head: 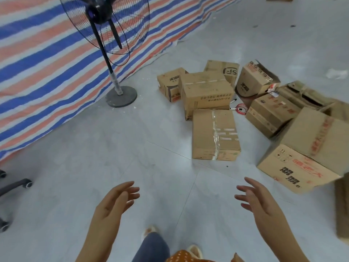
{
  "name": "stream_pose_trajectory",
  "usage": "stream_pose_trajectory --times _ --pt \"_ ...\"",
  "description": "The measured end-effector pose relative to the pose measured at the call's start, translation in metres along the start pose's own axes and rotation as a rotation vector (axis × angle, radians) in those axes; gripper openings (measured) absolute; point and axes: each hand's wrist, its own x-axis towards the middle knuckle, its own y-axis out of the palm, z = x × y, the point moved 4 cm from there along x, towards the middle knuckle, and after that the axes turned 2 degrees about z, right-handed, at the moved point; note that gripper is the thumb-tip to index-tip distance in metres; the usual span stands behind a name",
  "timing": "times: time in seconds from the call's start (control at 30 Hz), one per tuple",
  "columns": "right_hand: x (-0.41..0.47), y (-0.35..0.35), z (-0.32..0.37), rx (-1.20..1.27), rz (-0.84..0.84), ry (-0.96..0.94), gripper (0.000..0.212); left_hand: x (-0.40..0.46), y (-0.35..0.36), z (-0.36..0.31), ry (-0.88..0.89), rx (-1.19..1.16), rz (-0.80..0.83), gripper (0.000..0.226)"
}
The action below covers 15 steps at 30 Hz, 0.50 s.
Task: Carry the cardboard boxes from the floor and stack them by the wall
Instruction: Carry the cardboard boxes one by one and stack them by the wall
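Several brown cardboard boxes lie scattered on the grey floor ahead and to the right. Nearest to me is a taped flat box (pixel 215 134). Behind it stands a larger box (pixel 206 91) with printed text. A big box with red and black print (pixel 304 157) lies tilted at the right. My left hand (pixel 115 202) and my right hand (pixel 258 199) are both raised in front of me, palms facing each other, fingers apart and holding nothing. Neither hand touches a box.
A black standing fan (pixel 105 25) on a round base (pixel 121 96) stands by the striped tarpaulin wall (pixel 41 59) at the left. An office chair's wheeled legs (pixel 17 184) show at the far left edge. A red cable and a marker (pixel 240 108) lie between the boxes.
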Motion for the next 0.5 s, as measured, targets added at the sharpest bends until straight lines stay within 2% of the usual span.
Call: stream_pose_trajectory --times 0.27,0.5 --pt "0.108 0.033 0.004 0.004 -0.033 0.104 0.025 0.147 0.032 -0.002 -0.056 0.095 0.042 0.027" --pt "0.225 0.058 0.03 0.137 -0.292 0.183 0.026 0.338 0.053 -0.05 0.019 0.185 0.229 0.026"
